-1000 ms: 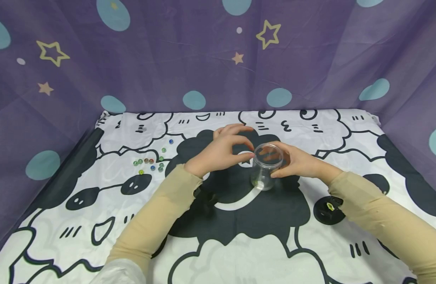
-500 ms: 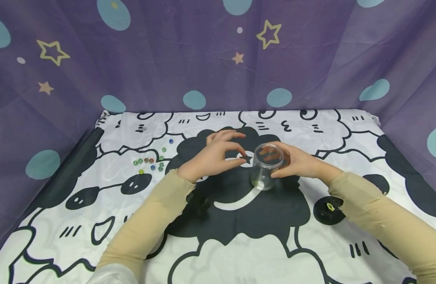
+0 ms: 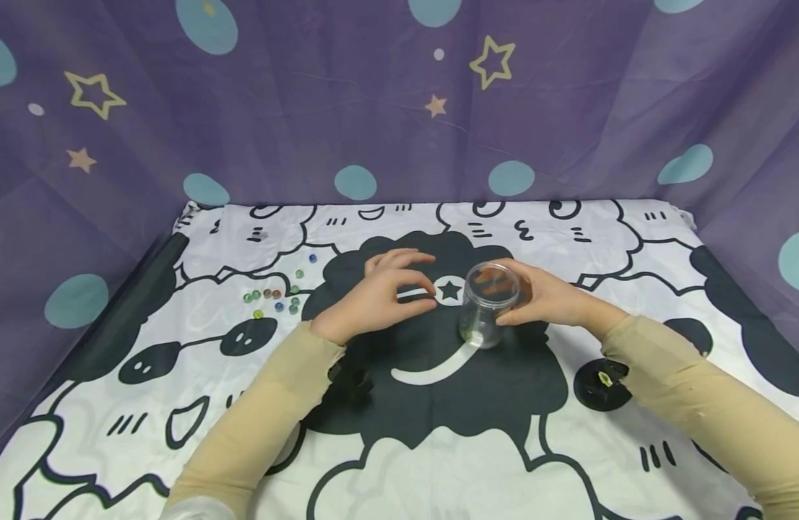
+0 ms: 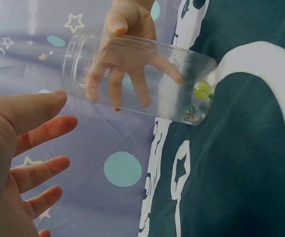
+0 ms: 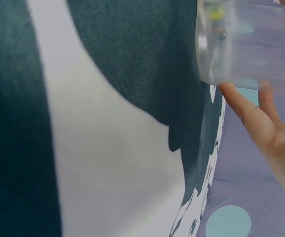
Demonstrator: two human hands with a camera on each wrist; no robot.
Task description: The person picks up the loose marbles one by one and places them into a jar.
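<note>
Purple curtain [image 3: 373,108], printed with stars and pale blue ovals, hung behind the tabletop [image 3: 438,477], which bore black-and-white cartoon faces. We located the jar [image 3: 480,316], clear and upright with its mouth up, on the large black patch, a little right of centre. We noted the right hand [image 3: 544,297] at the jar's right side, its fingers curved round the wall and clamped on it, thumb toward the near side. The left hand [image 3: 376,297] we found raised to the left of the jar and apart from it; its fingers were spread, with a gap between thumb and forefinger. Through the jar's wall we saw a yellow marble [image 4: 202,90] and a darker marble [image 4: 192,114] at the bottom; the latter's exact colour we could not tell. Loose marbles [image 3: 277,294] lay scattered farther left: we recorded two blue, two reddish brown, one yellow, several green or grey-green. One blue lay farthest back. Beige sleeves [image 3: 256,412] covered both forearms.
</note>
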